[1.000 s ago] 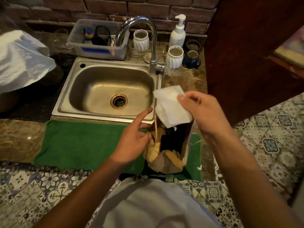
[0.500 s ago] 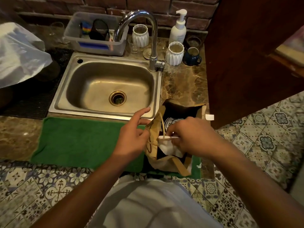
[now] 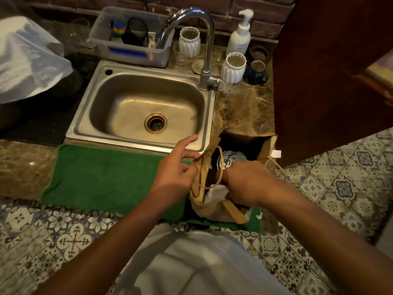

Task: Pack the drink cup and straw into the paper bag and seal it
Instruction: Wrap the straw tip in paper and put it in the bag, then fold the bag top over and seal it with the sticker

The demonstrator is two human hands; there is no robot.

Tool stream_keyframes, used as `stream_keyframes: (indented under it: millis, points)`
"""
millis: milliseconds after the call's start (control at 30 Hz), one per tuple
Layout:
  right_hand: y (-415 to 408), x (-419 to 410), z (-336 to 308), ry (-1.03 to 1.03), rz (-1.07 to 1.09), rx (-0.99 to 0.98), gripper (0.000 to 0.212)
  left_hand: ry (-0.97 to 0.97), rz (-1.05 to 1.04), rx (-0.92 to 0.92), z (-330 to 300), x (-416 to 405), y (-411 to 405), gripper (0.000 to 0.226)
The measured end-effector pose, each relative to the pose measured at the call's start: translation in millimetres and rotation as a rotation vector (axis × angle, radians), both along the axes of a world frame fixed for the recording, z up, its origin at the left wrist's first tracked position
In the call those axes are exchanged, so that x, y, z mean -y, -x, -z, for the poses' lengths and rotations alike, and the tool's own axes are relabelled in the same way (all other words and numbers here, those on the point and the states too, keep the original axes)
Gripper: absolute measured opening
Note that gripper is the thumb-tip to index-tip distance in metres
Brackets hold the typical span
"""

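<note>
Right hand (image 3: 246, 184) curls, knuckles up, inside the mouth of the paper bag (image 3: 214, 207), its grip on the white napkin (image 3: 213, 193) beneath hidden; left hand (image 3: 176, 173) pinches the bag's left edge. The drink cup (image 3: 230, 159) stands upright just beyond the right fingers.

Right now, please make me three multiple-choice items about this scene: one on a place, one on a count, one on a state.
1. Where does the paper bag stand?
A. in the sink
B. on the green towel
C. on the floor

2. How many white ribbed cups stand near the faucet?
A. one
B. two
C. four

3. The bag's top is
A. open
B. folded shut
C. taped

Answers:
1 B, its base rests on the towel's right end.
2 B, one behind the faucet, one to its right.
3 A, the drink cup lid shows inside.
</note>
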State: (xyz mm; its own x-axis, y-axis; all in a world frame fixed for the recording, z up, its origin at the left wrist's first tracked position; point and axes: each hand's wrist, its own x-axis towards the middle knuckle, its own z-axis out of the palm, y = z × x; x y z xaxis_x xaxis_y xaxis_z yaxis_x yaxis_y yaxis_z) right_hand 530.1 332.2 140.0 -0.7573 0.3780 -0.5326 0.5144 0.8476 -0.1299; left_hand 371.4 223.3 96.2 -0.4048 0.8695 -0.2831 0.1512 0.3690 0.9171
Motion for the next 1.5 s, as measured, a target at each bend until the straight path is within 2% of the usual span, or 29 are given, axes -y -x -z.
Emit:
stream_keyframes:
  millis: [167, 300, 367, 467, 567, 733, 800, 967, 1067, 1167, 1233, 1300, 1367, 1433, 1500]
  points:
    - [-8, -2, -9, -0.018, 0.046, -0.126, 0.031, -0.006, 0.009, 0.002, -2, -2, -1, 0.073]
    - [-17, -12, -35, 0.001, 0.142, -0.362, 0.027, -0.001, 0.01, 0.01, -4, -5, 1, 0.071]
    - [-25, -19, -47, -0.029, 0.234, -0.512, 0.028, 0.005, 0.003, 0.018, -4, -6, 0, 0.069]
    - [-41, -26, -52, -0.069, 0.455, -0.693, 0.017, 0.016, -0.003, 0.011, -5, -7, -2, 0.064]
    - [-56, -29, -41, -0.08, 0.651, -0.691, 0.019, 0.032, -0.01, 0.038, -6, -8, -5, 0.059]
    - [-69, -12, -13, 0.165, 0.892, -0.665, 0.033, 0.023, -0.083, 0.18, -11, -11, -9, 0.051]
    - [-70, -3, -5, 0.325, 0.962, -0.689, 0.039, 0.027, -0.086, 0.225, -13, -13, -11, 0.052]
    - [-58, 11, 9, 0.688, 1.124, -0.675, 0.034, 0.025, -0.012, 0.247, -21, -23, -21, 0.056]
    - [-47, 13, 13, 0.767, 1.181, -0.659, 0.031, 0.012, 0.024, 0.219, -25, -26, -29, 0.06]
    - [-39, 7, 14, 0.851, 1.232, -0.745, 0.032, -0.045, 0.06, 0.268, -26, -23, -31, 0.06]
    - [-35, 5, 15, 0.899, 1.239, -0.812, 0.033, -0.052, 0.116, 0.291, -23, -17, -26, 0.077]
    - [-33, 4, 16, 0.917, 1.242, -0.862, 0.033, -0.026, 0.203, 0.171, -21, -11, -23, 0.094]
    - [-31, 2, 15, 0.946, 1.271, -0.91, 0.031, 0.003, 0.281, -0.049, -19, -5, -24, 0.098]
    - [-29, 1, 14, 0.993, 1.308, -0.916, 0.027, -0.04, 0.293, -0.221, -12, -3, -26, 0.086]
    - [-28, 2, 13, 1.002, 1.264, -0.899, 0.024, -0.103, 0.225, -0.301, -5, -4, -24, 0.07]
